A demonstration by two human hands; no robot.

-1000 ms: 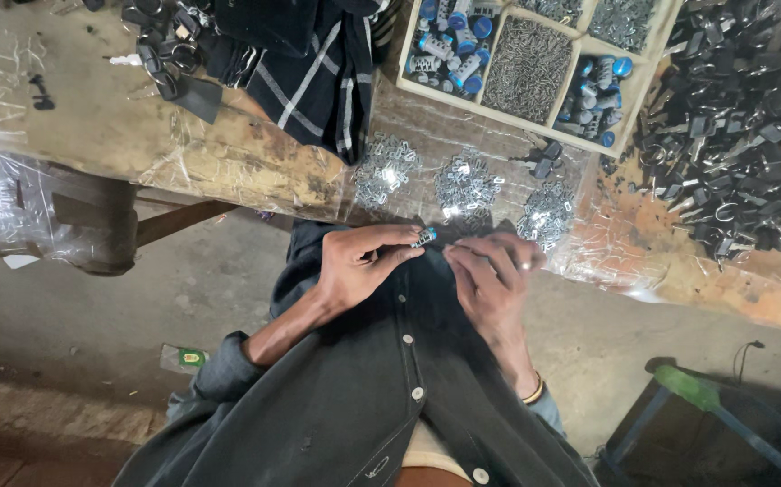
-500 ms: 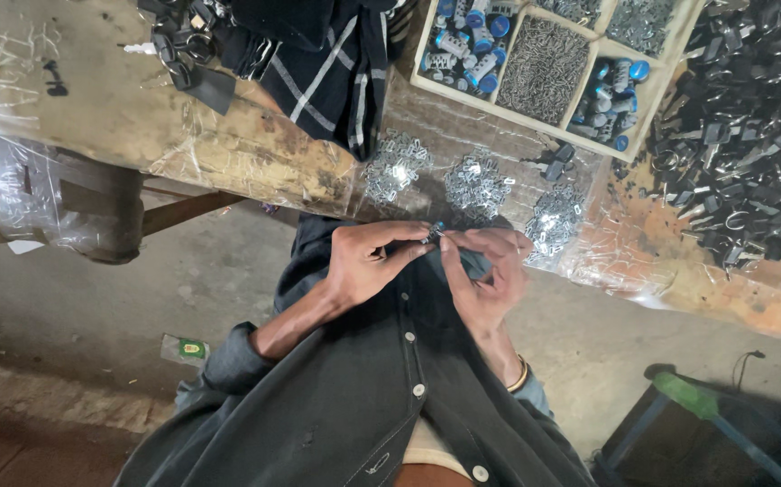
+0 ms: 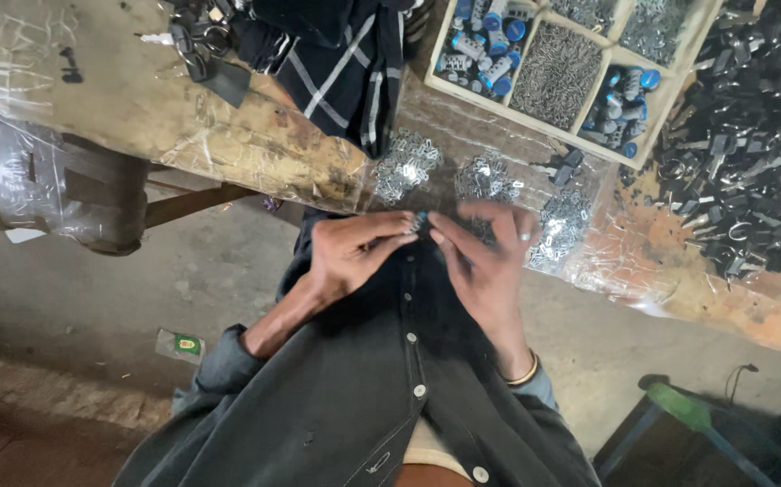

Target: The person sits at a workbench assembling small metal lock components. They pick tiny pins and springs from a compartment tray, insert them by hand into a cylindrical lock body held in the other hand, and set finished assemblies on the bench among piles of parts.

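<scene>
Head view: left hand [image 3: 350, 257] and right hand [image 3: 490, 261] meet above the lap, just below the table edge [image 3: 228, 144]. Left fingertips [image 3: 406, 227] are pressed together, pinching a small blue-tipped part [image 3: 421, 217]. Right fingers are loosely spread, index tip touching the same part. Piles of small metal pieces [image 3: 485, 178] lie on the table nearby, beside a compartment tray [image 3: 670, 86].

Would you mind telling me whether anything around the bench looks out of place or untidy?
One thing: a small green and white packet lies discarded on the concrete floor below the bench. The piles of small metal parts look deliberately grouped.
</scene>
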